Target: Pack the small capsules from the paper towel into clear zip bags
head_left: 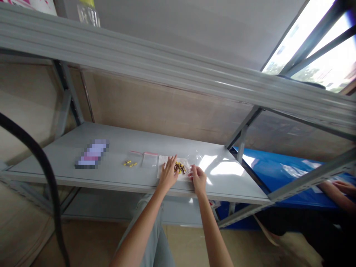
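- Head view: a heap of small yellow-and-dark pieces lies between the 2 hands, near the front edge of a shelf; whether it is inside or on top of the thin plastic around it I cannot tell.
- The left hand lies palm down at the heap's left side, fingers loosely spread, over a pale, flat sheet or bag; whether any piece is pinched I cannot tell.
- The right hand is curled narrow at the heap's right side, fingertips at the clear, crinkled plastic; a firm hold on it cannot be made out.
- The step in hand seems to be sorting or picking through these pieces; the next move would likely call for a light fingertip pinch on 1 piece, with the slippery plastic steadied.
- Just left is a flat, see-through bag with a pinkish top strip.
- Farther left, a few glossy yellow pieces lie loose, small and rounded.
- Well to the left is a blurred-out, flat rectangular device.
- The shelf is smooth, grey and shiny, throwing bright reflections at right.
- Beyond its right end, a co-worker's hand rests by a glossy blue surface.
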{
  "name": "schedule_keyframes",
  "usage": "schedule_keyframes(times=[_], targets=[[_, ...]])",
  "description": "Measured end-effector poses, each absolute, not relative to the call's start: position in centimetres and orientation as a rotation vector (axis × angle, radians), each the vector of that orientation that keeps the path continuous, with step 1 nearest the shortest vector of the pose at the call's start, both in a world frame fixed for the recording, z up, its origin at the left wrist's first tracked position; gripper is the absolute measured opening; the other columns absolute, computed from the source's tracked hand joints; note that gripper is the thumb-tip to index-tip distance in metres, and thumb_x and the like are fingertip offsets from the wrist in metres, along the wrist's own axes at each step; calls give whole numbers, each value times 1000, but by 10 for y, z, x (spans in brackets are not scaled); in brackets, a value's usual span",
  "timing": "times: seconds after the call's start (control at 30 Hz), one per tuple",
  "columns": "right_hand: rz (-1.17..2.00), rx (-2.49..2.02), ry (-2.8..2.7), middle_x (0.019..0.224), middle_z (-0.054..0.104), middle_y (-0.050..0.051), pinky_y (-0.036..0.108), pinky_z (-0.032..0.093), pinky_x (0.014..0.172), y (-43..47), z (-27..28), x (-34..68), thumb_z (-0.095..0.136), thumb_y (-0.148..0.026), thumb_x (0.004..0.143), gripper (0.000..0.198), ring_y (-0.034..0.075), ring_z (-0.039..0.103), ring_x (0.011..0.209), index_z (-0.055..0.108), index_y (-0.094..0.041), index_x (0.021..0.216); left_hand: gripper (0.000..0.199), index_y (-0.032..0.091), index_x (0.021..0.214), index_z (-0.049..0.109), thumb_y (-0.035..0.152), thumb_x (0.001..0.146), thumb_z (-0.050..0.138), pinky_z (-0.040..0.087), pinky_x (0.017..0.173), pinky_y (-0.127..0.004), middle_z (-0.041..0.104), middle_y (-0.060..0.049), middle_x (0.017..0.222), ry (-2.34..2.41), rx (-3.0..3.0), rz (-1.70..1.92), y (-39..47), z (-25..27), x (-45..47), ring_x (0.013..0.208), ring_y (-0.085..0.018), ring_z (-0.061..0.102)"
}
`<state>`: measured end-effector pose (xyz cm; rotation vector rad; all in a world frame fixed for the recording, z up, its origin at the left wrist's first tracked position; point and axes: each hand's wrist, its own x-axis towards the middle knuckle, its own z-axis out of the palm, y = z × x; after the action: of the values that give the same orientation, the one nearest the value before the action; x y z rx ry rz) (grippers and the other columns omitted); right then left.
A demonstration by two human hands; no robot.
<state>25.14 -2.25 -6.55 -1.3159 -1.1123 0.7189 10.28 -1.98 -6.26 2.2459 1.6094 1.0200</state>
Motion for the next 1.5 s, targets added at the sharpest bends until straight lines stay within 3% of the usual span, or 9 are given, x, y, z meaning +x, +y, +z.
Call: schedule_keyframes(times=[0.17,0.37,0.57,0.73,0.87,1.13,1.23,1.4,1.5], targets=[[758,-1249,-1298,49,52,-2,23,36,44,-26,-62,249,55,-62,72,46,11,46,45,63,-17,67,69,24,145,8,12,85,39,24,110,-40,22,-5,150,1514,2322,1110,-25,-53,99,139,-17,14],[766,-1202,-1302,52,52,-2,23,37,44,-29,-59,247,57,-60,72,44,11,43,46,65,-16,73,59,35,127,49,1,78,45,27,108,-46,32,-1,146,1399,2497,1098,-32,-39,95,137,-22,21],[851,-1201,-1095,63,61,2,23,36,41,-29,-59,247,45,-63,78,54,11,48,45,66,-16,93,34,31,109,64,12,84,49,30,106,-43,34,-3,143,1445,2385,1414,-41,-39,92,134,-22,26],[875,-1187,-1037,73,65,4,23,37,40,-25,-61,249,50,-62,74,50,13,53,51,66,-18,92,29,21,87,69,25,90,41,40,96,-40,57,-9,110,1621,1876,1835,-55,-42,87,109,-21,50],[863,-1185,-984,75,64,3,22,34,40,-23,-66,251,57,-57,71,44,15,53,56,67,-19,89,36,19,72,64,37,91,39,45,88,-37,58,-9,93,1574,1530,2030,-80,-28,76,95,-20,54],[834,-1184,-720,90,65,5,20,33,47,-65,-67,229,56,-57,70,53,15,56,68,60,-22,110,40,18,58,51,47,86,45,45,83,-30,59,-4,79,1286,1350,1790,-142,18,38,84,-17,57],[831,-1208,-828,99,65,6,22,38,56,-93,-63,210,57,-57,70,53,19,56,84,62,-22,110,41,18,57,52,47,86,45,43,86,-31,61,-5,81,1224,1414,1707,-158,21,30,89,-18,57],[980,-994,-1150,108,65,7,31,42,73,-130,-31,194,37,-56,84,49,23,54,99,68,-24,104,38,18,56,57,38,87,49,40,88,-30,61,-5,86,1215,1636,1511,-174,24,24,95,-19,55],[997,-892,-1306,102,68,6,33,42,80,-144,-3,188,49,-48,83,35,23,57,99,71,-26,99,33,19,60,63,35,86,51,40,88,-30,60,-5,89,1272,1737,1417,-177,27,24,95,-19,55]])
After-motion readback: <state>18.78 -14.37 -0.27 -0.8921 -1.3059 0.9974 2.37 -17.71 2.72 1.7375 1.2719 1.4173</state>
